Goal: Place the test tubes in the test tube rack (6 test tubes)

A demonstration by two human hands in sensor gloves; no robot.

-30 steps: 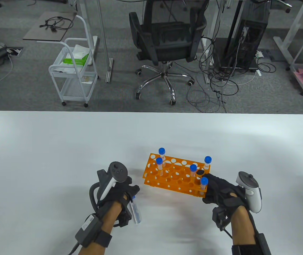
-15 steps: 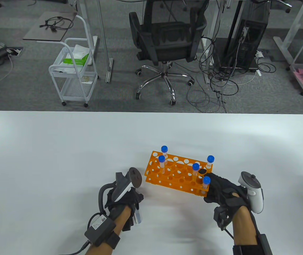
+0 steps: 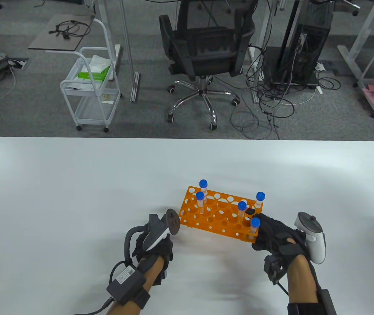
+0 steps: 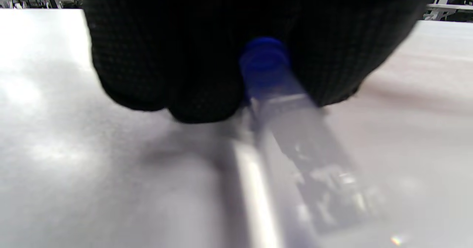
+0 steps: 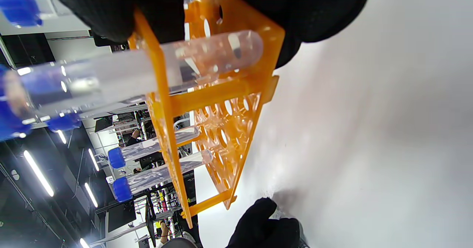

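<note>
An orange test tube rack (image 3: 218,216) stands on the white table with several blue-capped tubes upright in it, such as one at its near right corner (image 3: 254,226). My right hand (image 3: 274,234) grips the rack's right end; the right wrist view shows the rack (image 5: 218,92) and that tube (image 5: 140,70) close up. My left hand (image 3: 155,244) is just left of the rack and holds a clear blue-capped tube (image 4: 295,141). In the left wrist view its cap sits between my fingers (image 4: 166,55). In the table view the hand hides that tube.
The white table (image 3: 58,197) spreads wide to the left and behind the rack. Beyond its far edge are an office chair (image 3: 206,49), a white cart (image 3: 91,88) and floor cables.
My left hand has moved right toward the rack's left end and rolled over, so the tube it holds is now hidden under it. The rack shifted slightly right. My right hand stays on it.
</note>
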